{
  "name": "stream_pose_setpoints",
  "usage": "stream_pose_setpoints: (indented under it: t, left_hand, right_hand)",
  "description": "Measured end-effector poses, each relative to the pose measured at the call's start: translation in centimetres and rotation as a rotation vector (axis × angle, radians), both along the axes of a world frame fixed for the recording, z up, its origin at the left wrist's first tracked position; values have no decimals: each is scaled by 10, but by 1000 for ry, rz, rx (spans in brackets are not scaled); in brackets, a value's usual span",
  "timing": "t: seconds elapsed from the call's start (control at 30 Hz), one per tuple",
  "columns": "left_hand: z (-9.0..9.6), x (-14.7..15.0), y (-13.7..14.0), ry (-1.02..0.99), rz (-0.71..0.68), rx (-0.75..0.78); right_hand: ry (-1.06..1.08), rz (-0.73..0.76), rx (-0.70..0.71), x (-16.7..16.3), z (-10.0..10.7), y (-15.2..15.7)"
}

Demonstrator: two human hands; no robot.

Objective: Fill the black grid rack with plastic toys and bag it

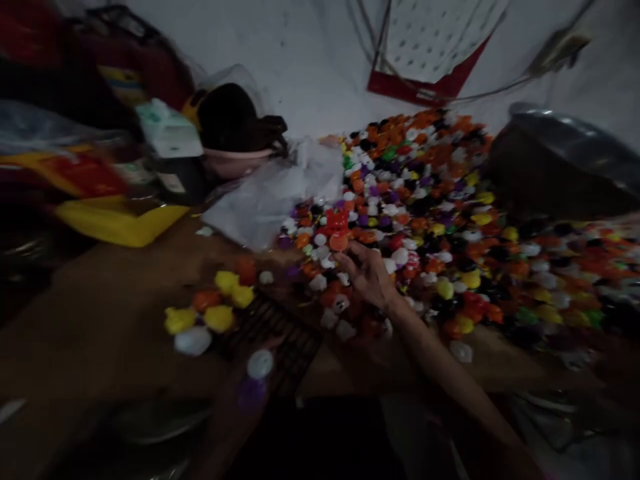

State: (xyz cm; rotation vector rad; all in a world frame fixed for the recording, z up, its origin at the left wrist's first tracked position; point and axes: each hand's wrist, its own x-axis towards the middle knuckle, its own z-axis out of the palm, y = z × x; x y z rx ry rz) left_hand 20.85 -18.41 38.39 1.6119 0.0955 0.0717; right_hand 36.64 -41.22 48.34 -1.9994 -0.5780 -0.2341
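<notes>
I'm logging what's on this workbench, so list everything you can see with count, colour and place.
Table: one, brown, beneath the pieces
Piled pieces: uncountable, mixed colours, centre to right
Loose pieces: about eight, yellow, orange, white, left of pile
Red figure: one, red, pile's left side
Black grid: one, black, near table edge
Plastic bag: at least one, whitish, left of pile
Basin: one, pink, behind bag
Yellow tray: one, yellow, left
Large bowl: one, dark, back right
Wall sheet: one, white and red, wall
Other left clutter: too dim to count
Left hand: one, dim, at white-and-purple item
Right hand: one, at pile
</notes>
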Motion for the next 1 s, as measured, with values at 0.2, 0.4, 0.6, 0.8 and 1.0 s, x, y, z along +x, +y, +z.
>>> stream_pose_setpoints:
  t: [0.2, 0.4, 0.6, 0.8, 1.0]
  left_hand:
    - [-26, -19, 32, -335, -32, 422]
    - [-31, -29, 39, -506, -109, 547]
    - [-42, -29, 33, -609, -37, 689]
    - [-42, -27, 31, -606, -3, 671]
    - [-40, -30, 27, -501, 65, 493]
  right_hand:
    - [309, 28, 370, -43, -49, 83]
    - [296, -23, 287, -36, -90, 107]
    - [247, 42, 170, -23, -102, 128]
    - [206, -7, 29, -22, -106, 129]
    - [85, -30, -8, -29, -114, 126]
